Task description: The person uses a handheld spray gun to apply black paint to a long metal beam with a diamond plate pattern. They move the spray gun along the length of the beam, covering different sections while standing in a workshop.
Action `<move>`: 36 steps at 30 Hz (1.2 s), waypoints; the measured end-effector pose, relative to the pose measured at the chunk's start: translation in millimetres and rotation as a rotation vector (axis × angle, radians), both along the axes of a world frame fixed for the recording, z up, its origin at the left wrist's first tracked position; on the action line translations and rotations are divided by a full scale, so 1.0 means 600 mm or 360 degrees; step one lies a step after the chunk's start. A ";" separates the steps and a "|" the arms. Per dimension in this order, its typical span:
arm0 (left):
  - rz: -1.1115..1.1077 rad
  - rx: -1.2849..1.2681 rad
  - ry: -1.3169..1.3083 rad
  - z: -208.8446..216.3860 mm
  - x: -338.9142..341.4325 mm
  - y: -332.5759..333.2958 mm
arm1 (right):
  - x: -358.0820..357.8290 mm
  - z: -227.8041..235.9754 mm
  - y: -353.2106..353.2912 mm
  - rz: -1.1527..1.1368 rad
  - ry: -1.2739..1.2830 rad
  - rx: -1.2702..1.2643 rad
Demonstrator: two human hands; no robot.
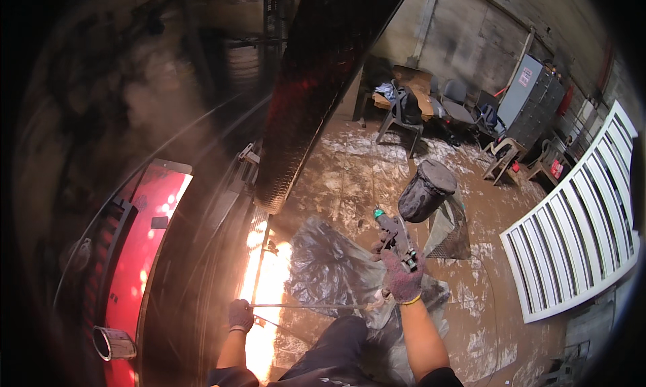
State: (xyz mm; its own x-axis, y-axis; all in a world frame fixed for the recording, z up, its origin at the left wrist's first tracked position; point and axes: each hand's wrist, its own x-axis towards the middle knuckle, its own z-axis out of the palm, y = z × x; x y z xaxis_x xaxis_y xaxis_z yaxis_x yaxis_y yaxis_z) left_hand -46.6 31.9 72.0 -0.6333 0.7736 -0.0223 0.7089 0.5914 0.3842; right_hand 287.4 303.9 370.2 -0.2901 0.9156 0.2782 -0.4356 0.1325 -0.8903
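Observation:
My right hand, in a grey glove, grips a paint spray gun with a green knob and a dark cup on top, held out over the brown floor. My left hand, also gloved, holds a thin hose or rod that runs across toward my right side, close to a dark glossy vehicle body. A red tail light glows on that vehicle at my left.
A long black panel slants overhead. Crumpled plastic sheeting lies on the paint-stained floor under my arms. A white slatted frame stands at right. Plastic chairs, stools and a grey cabinet line the far wall.

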 end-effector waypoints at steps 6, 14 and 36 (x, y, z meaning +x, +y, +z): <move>0.0172 0.0009 -0.0031 -0.036 0.067 -0.002 | 0.013 0.022 0.098 0.0249 0.0382 -0.0160; 0.0317 0.0020 -0.0027 -0.048 0.214 0.151 | 0.027 0.103 0.300 0.0339 0.0142 0.0210; 0.0902 0.0026 -0.0336 0.027 0.638 0.453 | 0.254 0.146 0.683 0.1116 0.0295 0.0020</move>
